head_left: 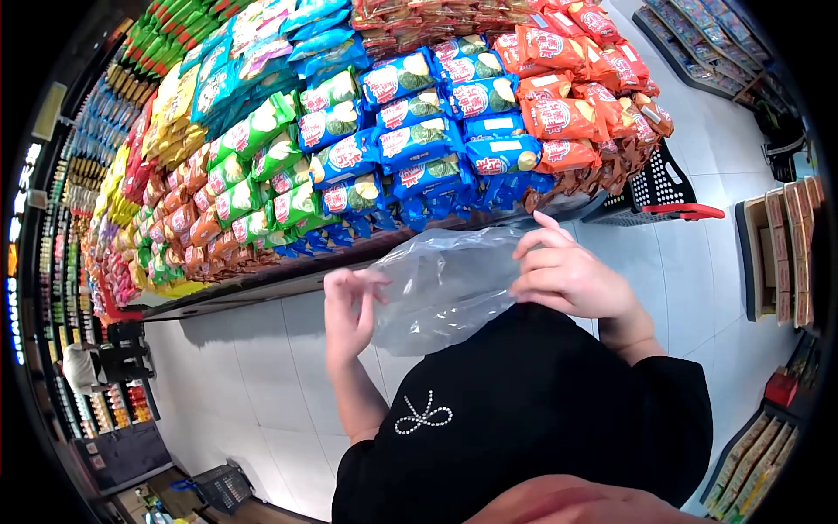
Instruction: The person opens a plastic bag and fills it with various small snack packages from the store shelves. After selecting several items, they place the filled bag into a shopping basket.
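A clear plastic bag (441, 293) is stretched between my two hands in front of my black shirt. My left hand (351, 306) has thumb and fingertips pinched at the bag's left edge. On the other side, my right hand (563, 266) curls its fingers around the bag's right edge, its index finger pointing upward. The bag looks limp, and no item shows inside it. Just beyond it rises a heap of packaged snacks, with blue packets (423, 144) nearest the bag and orange packets (563, 118) to their right.
Green packets (249, 131) and other colours fill the display's left side. A black shopping basket (650, 188) with a red handle stands right of the display. Cardboard boxes (777, 253) are at the right. Shelves (74, 218) line the left, and another basket (223, 487) lies lower left.
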Action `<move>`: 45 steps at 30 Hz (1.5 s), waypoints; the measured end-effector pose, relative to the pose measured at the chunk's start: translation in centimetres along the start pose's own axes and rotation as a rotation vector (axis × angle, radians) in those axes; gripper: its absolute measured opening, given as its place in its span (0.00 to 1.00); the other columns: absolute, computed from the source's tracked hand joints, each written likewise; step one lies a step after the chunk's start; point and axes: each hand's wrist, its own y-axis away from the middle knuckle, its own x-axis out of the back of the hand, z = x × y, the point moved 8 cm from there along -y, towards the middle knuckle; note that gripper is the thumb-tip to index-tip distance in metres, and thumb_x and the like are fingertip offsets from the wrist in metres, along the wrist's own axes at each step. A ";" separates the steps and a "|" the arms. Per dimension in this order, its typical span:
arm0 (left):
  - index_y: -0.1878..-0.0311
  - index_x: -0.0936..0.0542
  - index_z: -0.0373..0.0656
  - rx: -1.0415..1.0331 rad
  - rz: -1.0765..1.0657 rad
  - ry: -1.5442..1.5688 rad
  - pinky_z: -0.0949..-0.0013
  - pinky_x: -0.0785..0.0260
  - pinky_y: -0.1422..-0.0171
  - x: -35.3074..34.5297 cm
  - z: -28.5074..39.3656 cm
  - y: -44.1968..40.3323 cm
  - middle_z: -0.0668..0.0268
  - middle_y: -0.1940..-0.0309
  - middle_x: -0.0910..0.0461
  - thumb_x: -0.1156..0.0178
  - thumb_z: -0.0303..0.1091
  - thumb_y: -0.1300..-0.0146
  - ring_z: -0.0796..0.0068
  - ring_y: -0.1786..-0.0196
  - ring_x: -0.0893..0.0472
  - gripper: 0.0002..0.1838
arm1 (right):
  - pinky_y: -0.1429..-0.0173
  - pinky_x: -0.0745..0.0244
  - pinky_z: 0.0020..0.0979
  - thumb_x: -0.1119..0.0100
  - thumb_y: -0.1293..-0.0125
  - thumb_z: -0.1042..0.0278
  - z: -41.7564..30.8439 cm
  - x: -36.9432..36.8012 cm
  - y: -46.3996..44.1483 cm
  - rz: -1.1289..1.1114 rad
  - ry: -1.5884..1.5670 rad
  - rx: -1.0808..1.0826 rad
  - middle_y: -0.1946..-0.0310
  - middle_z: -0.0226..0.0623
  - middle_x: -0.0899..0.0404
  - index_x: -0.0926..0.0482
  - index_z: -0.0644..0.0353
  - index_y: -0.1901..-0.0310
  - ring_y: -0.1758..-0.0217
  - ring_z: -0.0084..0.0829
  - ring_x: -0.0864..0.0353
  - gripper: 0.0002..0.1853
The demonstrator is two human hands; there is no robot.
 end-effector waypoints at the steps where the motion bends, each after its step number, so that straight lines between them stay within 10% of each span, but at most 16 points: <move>1: 0.58 0.35 0.37 -0.036 0.059 0.084 0.73 0.28 0.65 0.3 0.4 0.0 0.58 0.66 0.23 0.57 0.09 0.45 0.71 0.68 0.22 0.15 | 0.33 0.50 0.53 0.37 0.48 0.67 0.2 0.3 0.0 0.035 0.058 -0.013 0.71 0.26 0.28 0.22 0.54 0.70 0.50 0.33 0.30 0.05; 5: 0.78 0.30 0.32 -0.035 -0.017 -0.288 0.73 0.29 0.67 0.5 2.3 -0.4 0.59 0.63 0.24 0.57 0.07 0.60 0.70 0.67 0.22 0.11 | 0.33 0.50 0.54 0.38 0.49 0.70 0.8 1.2 0.3 0.077 0.153 -0.036 0.68 0.26 0.27 0.22 0.55 0.70 0.46 0.34 0.31 0.04; 14: 0.64 0.22 0.39 -0.009 0.151 -0.848 0.69 0.31 0.67 0.9 3.2 -1.0 0.60 0.64 0.23 0.49 0.15 0.53 0.64 0.72 0.23 0.14 | 0.34 0.48 0.52 0.36 0.51 0.68 2.8 1.5 1.1 0.005 0.187 -0.064 0.66 0.30 0.25 0.23 0.58 0.69 0.44 0.39 0.32 0.08; 22: 0.64 0.20 0.40 0.027 0.063 -0.633 0.73 0.35 0.76 -2.0 3.7 -1.7 0.61 0.67 0.23 0.39 0.20 0.53 0.68 0.77 0.26 0.10 | 0.47 0.31 0.37 0.33 0.50 0.65 0.9 9.7 -0.7 0.188 0.081 0.145 0.65 0.35 0.22 0.22 0.61 0.65 0.53 0.38 0.25 0.13; 29: 0.66 0.20 0.38 -0.031 0.045 -0.543 0.75 0.37 0.78 -3.5 4.5 -2.0 0.62 0.69 0.23 0.41 0.17 0.51 0.76 0.81 0.28 0.09 | 0.49 0.29 0.31 0.39 0.41 0.57 14.1 23.3 -8.0 0.574 0.264 -0.225 0.59 0.37 0.23 0.28 0.62 0.49 0.54 0.26 0.24 0.23; 37: 0.68 0.22 0.35 -0.010 0.143 -0.533 0.74 0.34 0.69 -2.9 5.1 -1.7 0.61 0.72 0.23 0.41 0.16 0.52 0.70 0.72 0.24 0.07 | 0.48 0.31 0.37 0.33 0.58 0.38 29.4 27.1 -14.2 0.759 -0.055 -0.786 0.50 0.48 0.25 0.26 0.70 0.50 0.49 0.39 0.25 0.43; 45: 0.68 0.21 0.35 0.028 0.152 -0.530 0.75 0.35 0.70 -3.5 4.5 -1.3 0.61 0.73 0.23 0.40 0.16 0.53 0.72 0.73 0.25 0.07 | 0.40 0.40 0.43 0.34 0.59 0.42 32.9 25.2 -16.8 0.465 -0.395 -0.991 0.41 0.45 0.34 0.38 0.61 0.39 0.42 0.41 0.31 0.47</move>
